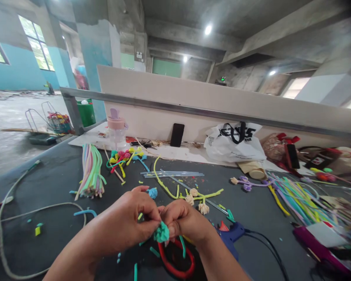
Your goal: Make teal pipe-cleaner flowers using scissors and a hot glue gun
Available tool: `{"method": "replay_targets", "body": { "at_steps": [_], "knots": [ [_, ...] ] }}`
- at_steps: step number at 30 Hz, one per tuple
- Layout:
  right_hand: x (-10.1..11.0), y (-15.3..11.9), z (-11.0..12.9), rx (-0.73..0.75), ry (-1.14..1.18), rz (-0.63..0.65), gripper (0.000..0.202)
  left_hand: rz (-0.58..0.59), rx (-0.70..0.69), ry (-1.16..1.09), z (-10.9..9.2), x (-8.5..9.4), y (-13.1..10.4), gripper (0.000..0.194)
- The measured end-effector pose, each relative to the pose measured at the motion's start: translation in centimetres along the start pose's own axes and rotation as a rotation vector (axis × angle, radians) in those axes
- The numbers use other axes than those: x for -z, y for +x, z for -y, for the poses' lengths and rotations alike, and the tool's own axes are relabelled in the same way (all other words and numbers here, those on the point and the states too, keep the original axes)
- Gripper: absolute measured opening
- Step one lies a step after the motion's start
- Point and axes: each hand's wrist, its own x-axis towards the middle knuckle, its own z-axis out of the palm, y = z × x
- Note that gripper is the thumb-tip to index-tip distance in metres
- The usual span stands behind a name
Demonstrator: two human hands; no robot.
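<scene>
Between the fingertips of my left hand (139,218) and my right hand (183,222) is a small teal pipe-cleaner flower (161,232). Both hands pinch it, fingers closed. A red-handled tool, probably scissors (190,269), lies under my right hand, partly hidden. Beside my right wrist rests a blue glue gun (232,238). Just beyond my hands sit a blue pipe-cleaner flower (153,192) and a yellow-green stem (213,193) with several cream flowers (204,208). Short teal offcuts (155,251) are scattered nearby.
A bundle of pastel pipe cleaners (90,171) stands at left, with more strips (298,199) at right. Along the back are a pink-lidded bottle (117,130), a phone (177,135) and a white bag (235,142). A pale cable (1,230) curls at left.
</scene>
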Motion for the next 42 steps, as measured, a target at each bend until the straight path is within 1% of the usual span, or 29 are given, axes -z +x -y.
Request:
{"method": "replay_targets", "body": {
  "at_steps": [3,5,7,9,10,11,13,14,15,17,19,22,26,29,31,32,34,36,38,40,42],
  "knots": [
    [-0.1,0.0,0.0,0.000,0.015,0.000,0.035,-0.053,-0.043,0.048,0.0,-0.2,0.0,0.019],
    [-0.2,0.0,0.0,-0.008,0.035,0.007,0.035,-0.068,-0.046,0.056,-0.1,-0.3,0.0,0.019],
    [-0.3,0.0,0.1,-0.011,0.053,0.004,0.033,-0.059,-0.031,0.040,0.0,-0.1,0.1,0.020],
    [-0.3,0.0,0.3,0.011,0.056,-0.055,0.031,-0.061,0.015,-0.033,0.2,0.0,0.4,0.018],
    [-0.3,0.0,0.4,0.047,0.036,-0.128,0.031,-0.101,0.060,-0.102,0.5,0.0,0.5,0.017],
    [-0.3,0.1,0.5,0.098,-0.012,-0.230,0.031,-0.151,0.112,-0.184,0.7,0.0,0.7,0.018],
    [-0.3,0.3,0.8,0.221,-0.189,-0.479,0.032,-0.349,0.234,-0.383,1.3,-0.5,1.3,0.028],
    [-0.3,0.5,1.0,0.280,-0.301,-0.592,0.030,-0.376,0.263,-0.463,1.4,-0.9,1.6,0.031],
    [-0.3,0.6,1.1,0.320,-0.408,-0.679,0.027,-0.373,0.255,-0.551,1.5,-1.3,1.9,0.032],
    [-0.5,0.7,1.1,0.372,-0.555,-0.775,0.020,-0.296,0.232,-0.702,1.4,-2.4,2.4,0.029],
    [-0.7,0.8,1.1,0.383,-0.599,-0.812,0.016,-0.333,0.267,-0.797,0.9,-3.4,2.7,0.024],
    [-1.1,0.9,1.0,0.304,-0.533,-0.833,0.016,-0.427,0.296,-0.888,0.3,-4.3,3.0,0.022],
    [-1.3,1.0,1.2,0.164,-0.295,-0.798,0.013,-0.494,0.307,-0.968,0.4,-4.4,3.2,0.023],
    [-1.3,1.1,1.4,0.106,-0.050,-0.731,0.018,-0.513,0.324,-1.007,0.9,-4.5,3.3,0.024],
    [-1.3,1.2,1.2,0.066,0.088,-0.714,0.023,-0.516,0.313,-0.968,1.3,-4.6,3.4,0.023],
    [-1.2,1.3,1.1,0.045,0.136,-0.720,0.025,-0.528,0.302,-0.910,1.5,-4.7,3.4,0.021],
    [-1.2,1.5,0.8,0.008,0.198,-0.749,0.027,-0.570,0.266,-0.720,1.8,-4.9,3.5,0.016],
    [-1.1,1.7,0.6,-0.014,0.235,-0.763,0.030,-0.605,0.210,-0.504,2.1,-5.0,3.7,0.011],
    [-1.1,1.8,0.5,-0.023,0.254,-0.773,0.031,-0.612,0.156,-0.337,2.4,-5.0,3.8,0.010],
    [-1.1,1.8,0.5,-0.025,0.256,-0.782,0.032,-0.594,0.132,-0.245,2.7,-5.0,3.9,0.012],
    [-1.0,1.7,0.7,-0.022,0.241,-0.803,0.031,-0.586,0.134,-0.211,2.8,-4.8,3.9,0.011]
  ]
}}
